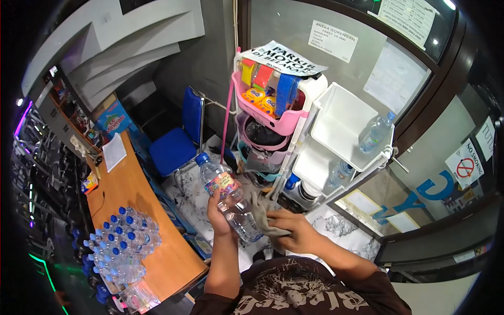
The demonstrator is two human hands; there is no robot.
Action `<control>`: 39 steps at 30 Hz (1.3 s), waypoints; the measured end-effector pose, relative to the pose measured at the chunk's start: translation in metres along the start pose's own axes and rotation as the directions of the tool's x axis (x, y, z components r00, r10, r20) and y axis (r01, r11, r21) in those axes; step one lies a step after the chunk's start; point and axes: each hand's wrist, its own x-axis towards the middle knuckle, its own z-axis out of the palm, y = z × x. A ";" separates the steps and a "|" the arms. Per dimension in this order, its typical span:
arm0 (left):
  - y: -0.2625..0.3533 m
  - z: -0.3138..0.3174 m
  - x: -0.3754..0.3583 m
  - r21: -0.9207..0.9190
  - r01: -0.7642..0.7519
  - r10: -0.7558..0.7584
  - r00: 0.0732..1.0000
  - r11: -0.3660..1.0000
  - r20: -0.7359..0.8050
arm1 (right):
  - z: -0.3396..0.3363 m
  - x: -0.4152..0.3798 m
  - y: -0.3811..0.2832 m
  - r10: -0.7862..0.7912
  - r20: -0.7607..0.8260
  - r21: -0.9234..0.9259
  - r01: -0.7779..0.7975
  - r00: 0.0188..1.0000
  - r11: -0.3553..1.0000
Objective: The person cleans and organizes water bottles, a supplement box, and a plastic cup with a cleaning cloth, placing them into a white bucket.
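Observation:
A clear plastic water bottle [240, 211] with a blue cap and a colourful label is tilted in front of my body. My left hand [218, 216] is wrapped around its middle, just below the label. In my right hand [296, 231] is a grey-beige cloth [266, 216], bunched up beside the bottle's lower half. The cloth's edge looks to be against the bottle or very close to it. My right fingers are closed on the cloth and partly hidden by its folds.
Many capped bottles [123, 241] stand grouped on the wooden counter [173, 252] at left, near a paper [114, 152]. A blue chair [176, 147] stands behind it. Ahead are a pink basket rack [283, 125] and a white tiered shelf [336, 115] holding a bottle [377, 132].

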 end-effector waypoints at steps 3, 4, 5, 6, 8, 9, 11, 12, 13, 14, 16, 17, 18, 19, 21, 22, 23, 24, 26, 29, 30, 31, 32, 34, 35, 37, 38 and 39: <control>-0.007 -0.013 0.005 -0.041 0.147 -0.151 0.978 0.988 -0.143 | -0.010 -0.022 0.021 0.143 0.157 0.248 -0.179 0.977 0.952; -0.013 -0.014 0.006 -0.075 0.186 -0.196 0.967 0.980 -0.162 | -0.015 -0.030 0.025 0.206 0.192 0.283 -0.255 0.959 0.925; -0.023 -0.020 0.011 -0.058 0.180 -0.188 0.961 0.982 -0.203 | -0.022 -0.035 0.028 0.259 0.218 0.312 -0.319 0.941 0.895; -0.040 -0.030 0.017 -0.041 0.170 -0.175 0.956 0.985 -0.235 | -0.029 -0.036 0.031 0.306 0.240 0.335 -0.374 0.921 0.865; -0.064 -0.044 0.024 -0.080 0.197 -0.211 0.948 0.977 -0.237 | -0.033 -0.042 0.030 0.376 0.209 0.324 -0.426 0.903 0.845; -0.076 -0.046 0.029 -0.028 0.168 -0.170 0.957 0.985 -0.236 | -0.036 -0.046 0.031 0.413 0.198 0.321 -0.457 0.889 0.830; -0.094 -0.040 0.027 0.079 0.110 -0.088 0.965 0.991 -0.246 | -0.041 -0.052 0.036 0.421 0.200 0.346 -0.466 0.885 0.814; -0.101 -0.038 0.028 0.097 0.104 -0.081 0.972 0.990 -0.219 | -0.044 -0.054 0.036 0.435 0.202 0.352 -0.480 0.877 0.804; -0.109 -0.035 0.027 0.184 0.087 -0.051 0.980 0.979 -0.191 | -0.048 -0.055 0.037 0.448 0.205 0.358 -0.492 0.870 0.794; -0.118 -0.030 0.027 0.268 0.064 -0.022 0.987 0.961 -0.157 | -0.051 -0.057 0.042 0.433 0.213 0.346 -0.482 0.876 0.805; -0.141 -0.022 0.029 0.358 0.013 0.016 0.997 0.934 -0.078 | -0.061 -0.063 0.052 0.403 0.227 0.319 -0.459 0.887 0.829; -0.155 -0.020 0.031 0.405 0.015 0.000 0.999 0.914 -0.037 | -0.067 -0.066 0.057 0.405 0.232 0.309 -0.462 0.884 0.831; -0.169 -0.018 0.033 0.450 0.014 -0.017 1.000 0.893 0.003 | -0.074 -0.069 0.062 0.408 0.237 0.297 -0.465 0.882 0.834; -0.186 -0.017 0.036 0.493 0.012 -0.037 0.998 0.870 0.042 | -0.080 -0.072 0.069 0.411 0.243 0.286 -0.469 0.879 0.835; -0.221 -0.012 0.036 0.470 0.056 -0.080 0.996 0.881 0.031 | -0.096 -0.080 0.080 0.390 0.257 0.242 -0.449 0.884 0.860; -0.230 0.001 0.036 0.466 0.082 -0.097 0.995 0.881 0.009 | -0.106 -0.081 0.087 0.376 0.263 0.216 -0.434 0.888 0.874; -0.239 0.014 0.038 0.459 0.106 -0.112 0.994 0.882 -0.013 | -0.114 -0.083 0.094 0.381 0.263 0.200 -0.436 0.887 0.877; -0.248 0.022 0.039 0.441 0.084 -0.105 0.994 0.894 0.023 | -0.121 -0.086 0.099 0.388 0.265 0.187 -0.441 0.883 0.878; -0.280 0.022 0.044 0.434 0.083 -0.118 0.992 0.897 0.053 | -0.136 -0.092 0.109 0.411 0.278 0.176 -0.467 0.868 0.867; -0.310 0.026 0.043 0.446 0.096 -0.128 0.991 0.890 0.042 | -0.154 -0.103 0.130 0.429 0.306 0.175 -0.493 0.850 0.852; -0.315 0.028 0.040 0.450 0.093 -0.121 0.992 0.888 0.034 | -0.158 -0.107 0.135 0.449 0.326 0.179 -0.521 0.832 0.835; -0.320 0.029 0.040 0.454 0.086 -0.110 0.994 0.887 0.027 | -0.163 -0.109 0.140 0.466 0.346 0.181 -0.545 0.814 0.818; -0.326 0.028 0.040 0.455 0.072 -0.095 0.995 0.888 0.028 | -0.167 -0.110 0.146 0.480 0.367 0.184 -0.568 0.797 0.802; -0.335 0.024 0.038 0.460 0.046 -0.065 0.998 0.887 0.026 | -0.174 -0.112 0.158 0.461 0.408 0.149 -0.556 0.788 0.818; -0.339 0.023 0.037 0.459 0.038 -0.050 0.999 0.888 0.015 | -0.177 -0.113 0.164 0.450 0.428 0.134 -0.548 0.783 0.826; -0.345 0.022 0.039 0.455 0.018 -0.018 1.000 0.890 -0.006 | -0.180 -0.114 0.175 0.439 0.460 0.134 -0.549 0.772 0.825; -0.351 0.018 0.043 0.464 0.019 -0.019 1.000 0.885 -0.004 | -0.180 -0.115 0.180 0.435 0.473 0.133 -0.550 0.766 0.824; -0.360 0.013 0.047 0.471 0.021 -0.022 1.000 0.882 -0.003 | -0.180 -0.117 0.184 0.428 0.481 0.137 -0.547 0.765 0.826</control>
